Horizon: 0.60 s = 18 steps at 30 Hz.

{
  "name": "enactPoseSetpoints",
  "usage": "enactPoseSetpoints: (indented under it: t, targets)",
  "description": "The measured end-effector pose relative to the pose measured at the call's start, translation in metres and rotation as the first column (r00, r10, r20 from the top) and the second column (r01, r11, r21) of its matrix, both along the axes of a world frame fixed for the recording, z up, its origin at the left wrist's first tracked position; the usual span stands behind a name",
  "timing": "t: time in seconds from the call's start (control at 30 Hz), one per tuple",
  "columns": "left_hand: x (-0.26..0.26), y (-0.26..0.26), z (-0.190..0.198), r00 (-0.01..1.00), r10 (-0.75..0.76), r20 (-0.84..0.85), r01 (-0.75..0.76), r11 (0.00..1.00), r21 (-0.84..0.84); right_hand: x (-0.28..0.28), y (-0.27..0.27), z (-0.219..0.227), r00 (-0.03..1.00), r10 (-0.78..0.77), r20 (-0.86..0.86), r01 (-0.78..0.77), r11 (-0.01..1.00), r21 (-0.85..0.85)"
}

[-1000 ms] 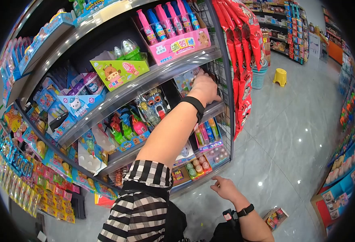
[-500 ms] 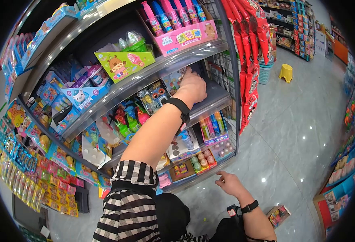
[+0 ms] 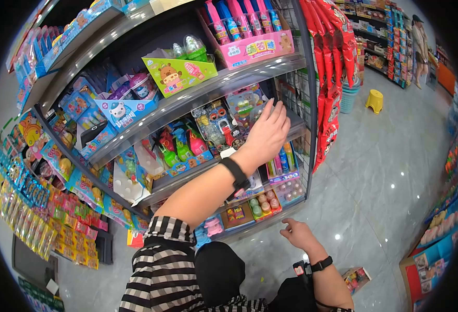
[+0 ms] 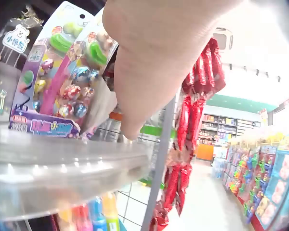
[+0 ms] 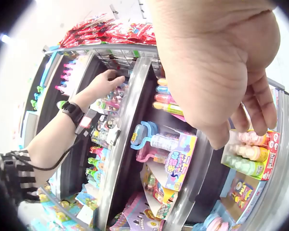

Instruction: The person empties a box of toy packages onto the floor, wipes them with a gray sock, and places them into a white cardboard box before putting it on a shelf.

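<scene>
My left hand (image 3: 268,135) reaches over the right end of the middle shelf, its fingers extended and slightly bent. Just beyond it stand carded blister packs (image 3: 244,100), overlapped by the fingers in the head view. In the left wrist view the front pack (image 4: 53,79) shows foil-wrapped balls and a green piece on a white and purple card; my palm covers part of the pack behind it. My right hand (image 3: 299,236) hangs low before the bottom shelf with loosely bent fingers, holding nothing. A box of bottle-shaped items (image 5: 250,154) lies near it in the right wrist view.
A pink display box (image 3: 257,50) and a green one (image 3: 179,75) stand on the shelf above. Left of the packs is a carded toy set (image 3: 216,125). Red bags (image 3: 330,78) hang from the rack's right side. A yellow stool (image 3: 375,101) stands on the floor; a person (image 3: 420,49) is far back.
My left hand has come back from the depth of the shelf toward its front edge, fingers spreading, and the blister packs show more. My right hand stays low. A person has appeared in the distance.
</scene>
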<state>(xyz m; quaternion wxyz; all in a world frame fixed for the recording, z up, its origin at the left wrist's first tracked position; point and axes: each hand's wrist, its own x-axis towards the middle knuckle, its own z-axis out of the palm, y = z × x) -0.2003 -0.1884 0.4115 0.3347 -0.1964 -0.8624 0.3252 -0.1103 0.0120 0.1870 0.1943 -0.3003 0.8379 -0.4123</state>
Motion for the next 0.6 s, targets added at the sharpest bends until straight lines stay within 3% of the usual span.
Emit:
enactPoseSetpoints:
  t: [0.07,0.23,0.37,0.43,0.47,0.57,0.6]
  targets:
    - [0.015,-0.004,-0.003,0.998,-0.066,-0.005,0.066,0.995,0.076,0.002,0.001,0.001,1.0,-0.002,-0.005,0.002,1.0,-0.003]
    - [0.031,-0.019,0.0,0.997,-0.076,0.004,0.076,0.995,0.065,0.003,0.001,0.007,1.0,0.004,-0.017,-0.004,1.0,0.025]
    - [0.031,-0.029,0.005,0.98,-0.166,-0.113,0.182,0.972,0.147,0.003,0.002,0.003,1.0,0.0,-0.014,0.0,1.0,0.021]
    - [0.033,-0.03,0.009,0.971,-0.125,-0.201,0.203,0.879,0.431,0.003,0.003,0.003,1.0,0.001,-0.018,0.0,1.0,0.026]
    - [0.029,-0.035,0.01,0.968,-0.09,-0.235,0.197,0.851,0.486,0.003,0.003,0.004,1.0,0.006,-0.022,-0.005,0.999,0.032]
    - [0.031,-0.029,0.021,0.963,-0.029,-0.266,0.178,0.813,0.554,0.003,0.003,0.003,1.0,0.006,-0.024,-0.005,0.999,0.034]
    - [0.032,-0.029,0.019,0.971,-0.042,-0.236,0.16,0.847,0.507,0.002,0.002,0.003,1.0,0.006,-0.025,-0.005,1.0,0.03]
